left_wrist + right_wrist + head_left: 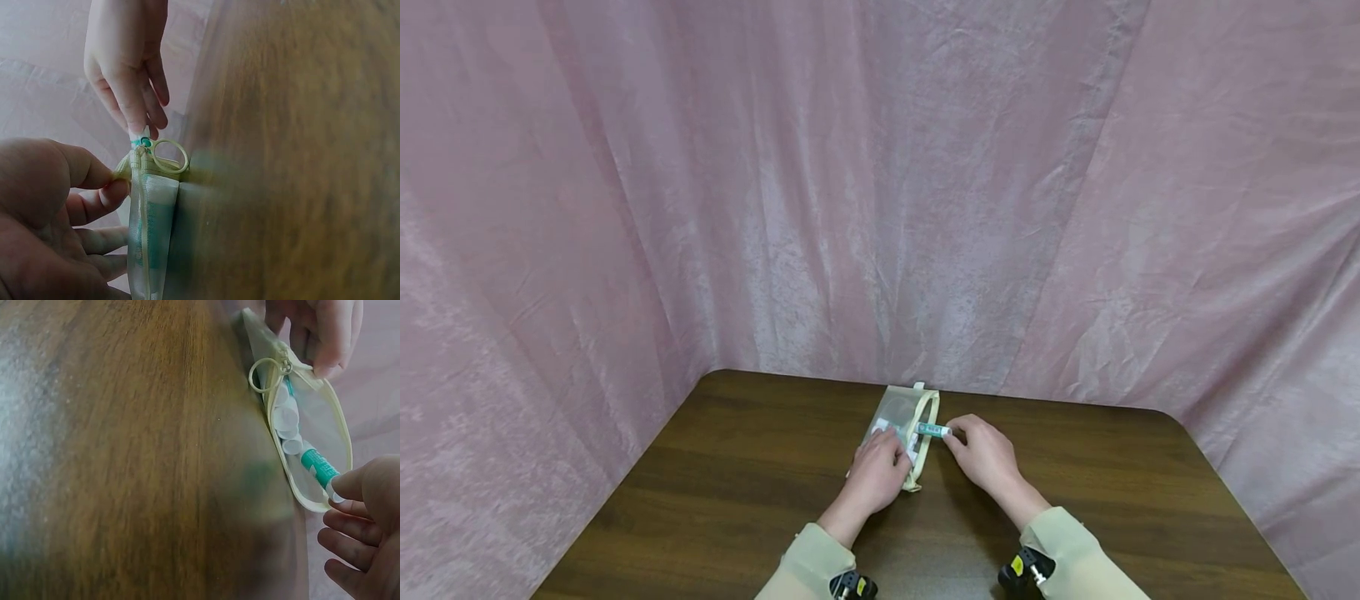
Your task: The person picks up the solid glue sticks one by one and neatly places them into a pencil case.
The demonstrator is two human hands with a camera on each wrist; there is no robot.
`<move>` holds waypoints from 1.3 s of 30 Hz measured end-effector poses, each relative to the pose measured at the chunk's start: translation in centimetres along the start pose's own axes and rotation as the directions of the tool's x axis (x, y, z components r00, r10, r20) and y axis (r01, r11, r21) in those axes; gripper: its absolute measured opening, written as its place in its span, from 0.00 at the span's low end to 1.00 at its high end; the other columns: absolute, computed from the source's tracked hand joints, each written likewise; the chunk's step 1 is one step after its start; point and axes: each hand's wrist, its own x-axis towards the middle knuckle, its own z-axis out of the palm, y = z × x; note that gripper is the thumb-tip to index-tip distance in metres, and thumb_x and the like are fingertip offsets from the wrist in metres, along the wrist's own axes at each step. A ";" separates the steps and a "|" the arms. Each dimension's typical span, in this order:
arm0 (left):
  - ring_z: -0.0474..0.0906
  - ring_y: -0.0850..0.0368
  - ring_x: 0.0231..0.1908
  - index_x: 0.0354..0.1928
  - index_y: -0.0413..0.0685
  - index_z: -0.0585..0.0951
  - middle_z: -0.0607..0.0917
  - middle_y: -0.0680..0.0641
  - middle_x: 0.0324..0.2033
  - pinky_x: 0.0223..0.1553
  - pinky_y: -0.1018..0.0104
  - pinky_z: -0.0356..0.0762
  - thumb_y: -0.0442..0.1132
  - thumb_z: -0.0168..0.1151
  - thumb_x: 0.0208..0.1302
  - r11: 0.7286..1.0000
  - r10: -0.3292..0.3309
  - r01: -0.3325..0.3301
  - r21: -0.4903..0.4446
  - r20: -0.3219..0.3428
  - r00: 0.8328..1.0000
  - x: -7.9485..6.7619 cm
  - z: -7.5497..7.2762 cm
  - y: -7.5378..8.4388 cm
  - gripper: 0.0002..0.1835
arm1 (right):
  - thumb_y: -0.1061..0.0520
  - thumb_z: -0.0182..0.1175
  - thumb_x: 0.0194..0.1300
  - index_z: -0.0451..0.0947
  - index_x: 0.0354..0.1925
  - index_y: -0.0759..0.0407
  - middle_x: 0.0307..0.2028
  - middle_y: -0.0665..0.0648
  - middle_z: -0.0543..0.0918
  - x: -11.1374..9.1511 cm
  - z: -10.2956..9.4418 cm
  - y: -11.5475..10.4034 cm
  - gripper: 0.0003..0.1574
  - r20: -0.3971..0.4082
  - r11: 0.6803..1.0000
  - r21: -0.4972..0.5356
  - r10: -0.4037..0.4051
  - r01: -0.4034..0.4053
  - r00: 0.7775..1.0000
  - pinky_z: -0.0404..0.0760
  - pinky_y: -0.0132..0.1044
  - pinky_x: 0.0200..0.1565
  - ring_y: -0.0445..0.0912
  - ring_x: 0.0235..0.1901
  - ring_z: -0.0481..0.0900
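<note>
A clear zip pouch point(897, 405) with cream edging lies on the table, its zip side unzipped and facing right. My left hand point(880, 468) pinches the edging at the near corner of the mouth, beside the zip pull ring point(265, 375). Between thumb and fingertips my right hand point(988, 455) pinches the white end of a small green-and-white tube point(319, 465). The tube's other end is inside the pouch mouth. Several white-ended tubes point(287, 418) lie together inside the pouch, partly hidden by its edge. Green printing shows through the pouch side in the left wrist view.
The brown wooden table point(737, 467) extends around the pouch on all sides. Pink curtains point(880, 208) hang behind and beside it, close to the table's far edge. A black wrist device point(1027, 570) sits at the right cuff.
</note>
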 end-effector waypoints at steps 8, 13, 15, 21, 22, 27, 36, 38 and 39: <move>0.72 0.22 0.71 0.26 0.50 0.74 0.83 0.28 0.65 0.66 0.18 0.66 0.36 0.60 0.69 1.000 0.009 -0.008 -0.027 0.017 1.000 -0.2 -0.9 0.9 0.11 | 0.56 0.72 0.74 0.90 0.48 0.57 0.52 0.58 0.90 0.5 0.5 0.3 0.08 0.030 1.000 0.008 0.008 -0.008 1.000 0.86 0.59 0.51 0.56 0.51 0.89; 0.71 0.21 0.72 0.26 0.49 0.74 0.81 0.26 0.67 0.68 0.19 0.65 0.34 0.60 0.69 1.000 -0.025 0.026 -0.009 0.057 0.998 -0.3 -1.7 2.0 0.12 | 0.56 0.72 0.75 0.90 0.49 0.57 0.53 0.59 0.90 0.9 0.7 0.3 0.09 0.048 1.000 0.015 0.006 -0.006 0.999 0.85 0.59 0.53 0.57 0.52 0.88; 0.69 0.21 0.74 0.25 0.48 0.74 0.80 0.26 0.68 0.70 0.19 0.63 0.33 0.61 0.70 0.999 -0.046 0.047 -0.009 0.079 0.996 -0.3 -1.9 2.4 0.13 | 0.56 0.72 0.75 0.91 0.50 0.56 0.53 0.59 0.90 1.0 0.7 0.3 0.09 0.060 1.000 0.016 0.008 -0.009 0.998 0.85 0.59 0.53 0.57 0.53 0.88; 0.68 0.23 0.75 0.26 0.49 0.75 0.79 0.27 0.69 0.71 0.20 0.62 0.33 0.61 0.72 0.997 -0.072 0.072 0.007 0.111 0.991 -0.2 -2.0 2.4 0.13 | 0.56 0.72 0.74 0.91 0.49 0.55 0.54 0.59 0.90 1.3 1.0 0.1 0.08 0.085 1.000 0.026 -0.004 0.002 0.996 0.85 0.60 0.54 0.58 0.55 0.88; 0.68 0.24 0.75 0.26 0.49 0.75 0.80 0.27 0.69 0.71 0.20 0.62 0.33 0.61 0.72 0.997 -0.072 0.071 0.007 0.111 0.991 -0.2 -2.0 2.4 0.13 | 0.56 0.72 0.74 0.91 0.49 0.55 0.54 0.58 0.90 1.3 1.0 0.1 0.08 0.087 1.000 0.027 -0.008 0.006 0.996 0.85 0.60 0.55 0.58 0.55 0.88; 0.69 0.24 0.75 0.26 0.49 0.75 0.80 0.27 0.69 0.71 0.21 0.62 0.34 0.61 0.72 0.998 -0.066 0.065 0.013 0.107 0.992 -0.2 -1.9 2.2 0.13 | 0.55 0.73 0.73 0.92 0.49 0.55 0.54 0.59 0.90 1.6 1.7 0.3 0.08 0.097 0.999 0.035 -0.009 0.005 0.995 0.84 0.59 0.57 0.58 0.57 0.87; 0.68 0.22 0.75 0.26 0.49 0.75 0.79 0.27 0.69 0.71 0.20 0.62 0.33 0.61 0.71 0.998 -0.070 0.069 0.013 0.108 0.992 -0.3 -2.0 2.2 0.12 | 0.55 0.73 0.74 0.93 0.50 0.54 0.54 0.58 0.89 2.1 2.5 0.5 0.10 0.098 0.999 0.045 -0.027 0.022 0.995 0.85 0.58 0.57 0.57 0.55 0.87; 0.67 0.22 0.75 0.26 0.49 0.75 0.79 0.27 0.70 0.71 0.20 0.62 0.33 0.61 0.71 0.997 -0.072 0.072 0.012 0.108 0.991 -0.4 -2.0 2.3 0.13 | 0.54 0.73 0.74 0.93 0.51 0.54 0.55 0.58 0.89 2.2 2.7 0.4 0.11 0.099 0.999 0.040 -0.032 0.028 0.995 0.85 0.58 0.57 0.57 0.56 0.87; 0.67 0.22 0.75 0.26 0.49 0.75 0.79 0.26 0.70 0.71 0.20 0.61 0.33 0.60 0.71 0.997 -0.072 0.072 0.009 0.108 0.992 -0.4 -2.0 2.3 0.13 | 0.54 0.73 0.74 0.93 0.52 0.54 0.55 0.59 0.89 2.2 2.8 0.4 0.11 0.101 0.999 0.039 -0.032 0.028 0.994 0.84 0.58 0.57 0.58 0.56 0.87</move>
